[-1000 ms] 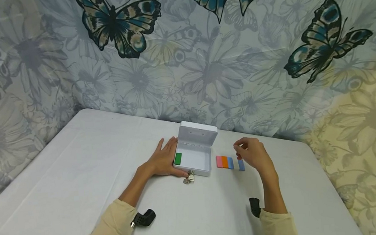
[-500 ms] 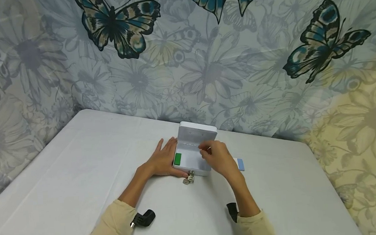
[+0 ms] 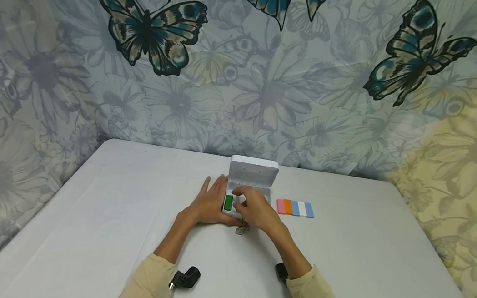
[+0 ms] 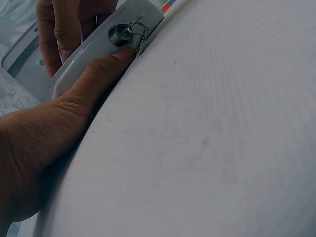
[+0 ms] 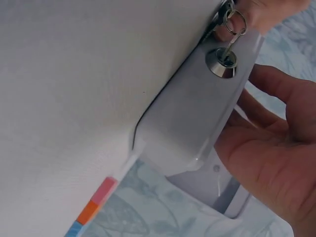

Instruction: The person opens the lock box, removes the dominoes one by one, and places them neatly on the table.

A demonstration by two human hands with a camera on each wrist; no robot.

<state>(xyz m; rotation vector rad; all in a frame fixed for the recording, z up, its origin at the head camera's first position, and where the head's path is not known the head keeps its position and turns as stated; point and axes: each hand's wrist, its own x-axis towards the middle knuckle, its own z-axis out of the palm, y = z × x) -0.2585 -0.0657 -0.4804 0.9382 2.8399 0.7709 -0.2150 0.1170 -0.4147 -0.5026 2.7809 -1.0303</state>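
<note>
A white cash box [image 3: 253,169] stands with its lid raised on the table. My left hand [image 3: 211,207] lies along its left side, fingers spread, and the thumb rests by the front wall near the lock [image 4: 119,34]. Inside the box, at the left, is a green block [image 3: 228,202]. My right hand [image 3: 258,209] reaches over the box, thumb and index finger bent beside the green block. A pale patch shows between these fingertips; whether they pinch something is unclear. In the right wrist view the fingertips are hidden by the box. A key [image 5: 229,48] on a ring sits in the lock.
Right of the box lies a row of small blocks: a pink block [image 3: 280,206], an orange block [image 3: 288,206], two blue ones and a white block [image 3: 302,209]. The white table [image 3: 122,197] meets a floral wall behind the box.
My right hand has moved left, from above the row of blocks, across the box to beside the green block. The row is in full view again. My left hand stays at the box.
</note>
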